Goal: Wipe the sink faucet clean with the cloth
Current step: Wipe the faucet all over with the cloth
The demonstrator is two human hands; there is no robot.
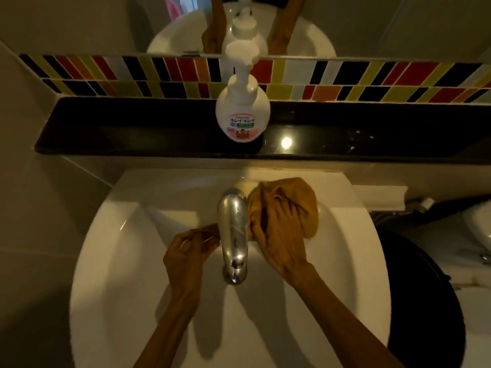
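A chrome faucet [233, 235] juts out over the white sink [111, 261]. An orange-brown cloth [305, 203] is bunched against the faucet's right side. My right hand [276, 235] presses on the cloth and grips it. A thin end of the cloth seems to pass behind the faucet to its left side, where my left hand [186, 251] pinches it between fingertips.
A white pump soap bottle [242, 112] stands on the black ledge [132, 128] behind the sink. Coloured tiles [345, 81] and a mirror [372, 22] lie beyond it. A white toilet [475, 248] and a dark floor show at the right.
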